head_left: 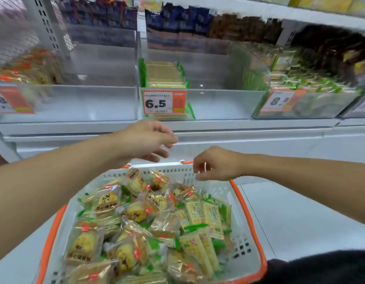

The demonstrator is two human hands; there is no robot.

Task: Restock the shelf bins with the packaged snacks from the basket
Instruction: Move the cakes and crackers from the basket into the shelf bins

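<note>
Two bare hands, the left hand [145,140] and right hand [215,163], are hovering loosely curled and holding nothing above a white, orange-rimmed basket [242,232] heaped with packaged snacks [136,214]. Price tag [164,101] reading "6.5" is fronting the clear shelf bin [208,103] of green-edged crackers [166,75].

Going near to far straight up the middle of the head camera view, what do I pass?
Basket of packaged snacks → left hand and right hand above its far rim → 6.5 price tag → green-edged cracker packs in the middle bin.
</note>
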